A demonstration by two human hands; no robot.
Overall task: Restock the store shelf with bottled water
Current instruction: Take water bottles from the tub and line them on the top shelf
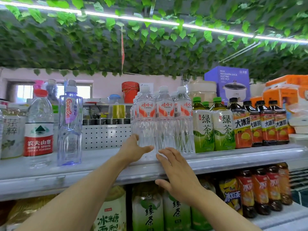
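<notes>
The head view looks up at a grey store shelf (233,160) where a cluster of clear water bottles (164,120) stands upright in the middle, each with a white cap, a red-and-white label with red characters, and a faceted, ribbed lower body; three stand in the front row, touching side by side, with more caps showing behind them, too crowded to count. The left hand (133,150) reaches up to the base of the leftmost front bottle, fingers around its left side and thumb stretched right across its foot, a loose cupping rather than a firm clamp. The right hand (176,172) is spread flat with straight fingers, the fingertips at the shelf's front edge just below the middle bottle, holding nothing. Left of the cluster, past a bare gap, stand one tall violet-tinted bottle (70,127) and one red-capped bottle with a red label (39,127). Right of the cluster stand two front green tea bottles (214,127), then four dark iced tea bottles (260,124). A lower shelf carries more tea bottles.
</notes>
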